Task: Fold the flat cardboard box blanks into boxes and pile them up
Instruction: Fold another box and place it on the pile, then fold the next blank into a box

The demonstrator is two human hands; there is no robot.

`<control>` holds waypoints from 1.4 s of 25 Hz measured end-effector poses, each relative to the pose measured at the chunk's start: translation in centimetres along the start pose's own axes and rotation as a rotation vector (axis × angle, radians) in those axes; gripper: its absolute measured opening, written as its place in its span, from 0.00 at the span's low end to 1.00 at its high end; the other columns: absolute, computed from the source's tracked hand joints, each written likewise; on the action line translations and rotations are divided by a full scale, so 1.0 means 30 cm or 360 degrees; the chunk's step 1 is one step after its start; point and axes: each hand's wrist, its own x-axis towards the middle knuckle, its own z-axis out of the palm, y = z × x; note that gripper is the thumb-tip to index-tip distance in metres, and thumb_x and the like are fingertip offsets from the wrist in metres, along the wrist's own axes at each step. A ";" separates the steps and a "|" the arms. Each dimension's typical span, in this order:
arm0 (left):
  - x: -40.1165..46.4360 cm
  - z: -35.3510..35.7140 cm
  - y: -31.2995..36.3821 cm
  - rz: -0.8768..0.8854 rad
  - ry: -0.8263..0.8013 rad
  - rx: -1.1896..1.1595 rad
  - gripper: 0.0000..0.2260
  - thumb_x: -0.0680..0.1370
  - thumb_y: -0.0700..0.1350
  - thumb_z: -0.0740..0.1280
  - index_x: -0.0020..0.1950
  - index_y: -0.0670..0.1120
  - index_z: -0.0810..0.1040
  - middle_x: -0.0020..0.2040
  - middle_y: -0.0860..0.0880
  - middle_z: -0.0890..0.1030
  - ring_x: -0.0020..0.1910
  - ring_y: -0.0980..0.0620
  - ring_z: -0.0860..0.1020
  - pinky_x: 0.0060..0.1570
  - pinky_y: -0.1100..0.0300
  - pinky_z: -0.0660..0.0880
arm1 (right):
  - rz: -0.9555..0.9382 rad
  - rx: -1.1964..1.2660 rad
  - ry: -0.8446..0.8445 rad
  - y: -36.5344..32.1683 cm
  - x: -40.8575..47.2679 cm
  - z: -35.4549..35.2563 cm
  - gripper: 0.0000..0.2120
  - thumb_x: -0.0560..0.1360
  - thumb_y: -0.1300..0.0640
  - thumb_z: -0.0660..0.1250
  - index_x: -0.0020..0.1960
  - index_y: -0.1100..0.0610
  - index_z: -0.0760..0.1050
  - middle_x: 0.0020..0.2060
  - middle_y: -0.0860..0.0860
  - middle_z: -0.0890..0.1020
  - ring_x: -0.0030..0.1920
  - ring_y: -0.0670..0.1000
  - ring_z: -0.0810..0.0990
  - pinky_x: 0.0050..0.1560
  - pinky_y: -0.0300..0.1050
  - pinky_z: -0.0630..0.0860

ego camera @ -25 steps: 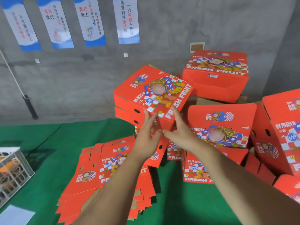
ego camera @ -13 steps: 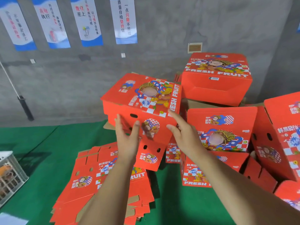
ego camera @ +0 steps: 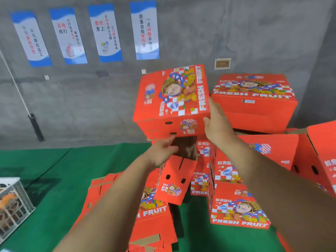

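Fingers (ego camera: 214, 110) of the right hand (ego camera: 218, 124) lie straight, pressed flat against the right side of the folded red fruit box (ego camera: 172, 99), held up over the stack of flat box blanks (ego camera: 145, 215) on the green mat (ego camera: 54, 179). Under its lower edge the left hand (ego camera: 161, 151) touches with loosely curled fingers; its grip cannot be told. Behind, finished boxes (ego camera: 254, 102) are piled against the grey wall (ego camera: 181, 33).

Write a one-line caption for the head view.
Both hands, left underneath and right at the side, steady a folded red box beside stacked boxes.
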 end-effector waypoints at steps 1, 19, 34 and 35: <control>0.029 -0.021 0.010 -0.0067 -0.0146 0.0158 0.26 0.82 0.41 0.67 0.80 0.51 0.68 0.78 0.50 0.69 0.74 0.53 0.71 0.69 0.63 0.66 | 0.0175 -0.0018 -0.0066 0.005 0.019 -0.009 0.33 0.83 0.61 0.63 0.84 0.53 0.53 0.81 0.62 0.61 0.79 0.61 0.63 0.74 0.53 0.64; -0.149 0.283 -0.134 -0.0212 0.0201 -0.0368 0.19 0.82 0.34 0.61 0.72 0.44 0.75 0.65 0.47 0.80 0.68 0.51 0.76 0.70 0.56 0.71 | 0.0202 0.0167 -0.0840 0.067 -0.365 0.252 0.32 0.79 0.60 0.62 0.81 0.46 0.61 0.78 0.54 0.69 0.66 0.57 0.79 0.53 0.41 0.73; -0.425 0.446 -0.663 -0.0970 0.0289 -0.0529 0.22 0.81 0.32 0.52 0.71 0.47 0.74 0.68 0.46 0.77 0.53 0.43 0.81 0.53 0.48 0.79 | 0.0544 0.0047 -0.1512 0.231 -0.742 0.651 0.32 0.81 0.62 0.63 0.83 0.50 0.58 0.75 0.56 0.71 0.70 0.57 0.76 0.65 0.48 0.75; -0.429 0.449 -0.694 -0.1011 0.0273 -0.0545 0.21 0.82 0.33 0.54 0.71 0.47 0.73 0.69 0.46 0.77 0.48 0.41 0.81 0.48 0.47 0.79 | 0.0547 0.0031 -0.1541 0.236 -0.744 0.672 0.33 0.81 0.61 0.63 0.83 0.49 0.57 0.74 0.56 0.72 0.66 0.57 0.78 0.61 0.48 0.77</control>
